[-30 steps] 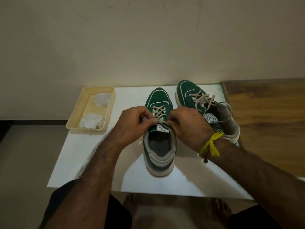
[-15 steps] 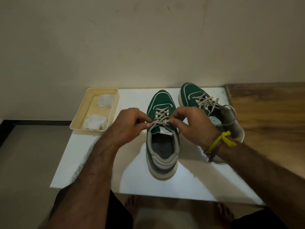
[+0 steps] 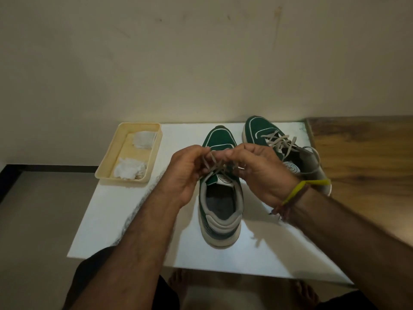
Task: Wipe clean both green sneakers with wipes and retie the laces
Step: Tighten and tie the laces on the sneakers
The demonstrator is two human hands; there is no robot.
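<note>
With used-looking wipes point(image 3: 129, 170) in the tray point(image 3: 107, 163), both hands, left point(image 3: 187, 171) and right point(image 3: 261, 171), pinch the laces point(image 3: 215, 167) above the near sneaker point(image 3: 220, 211) on the table point(image 3: 134, 220), its knot unfinished; the far sneaker point(image 3: 259, 130) looks loosely laced.

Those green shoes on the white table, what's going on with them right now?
A person is tying the laces of the near sneaker, which sits on the white table. The left hand and right hand each pinch a lace end above the tongue, and no bow shows yet. The other sneaker stands just beyond the right hand, its laces loose. To the left, a cream tray holds two crumpled white wipes.
</note>
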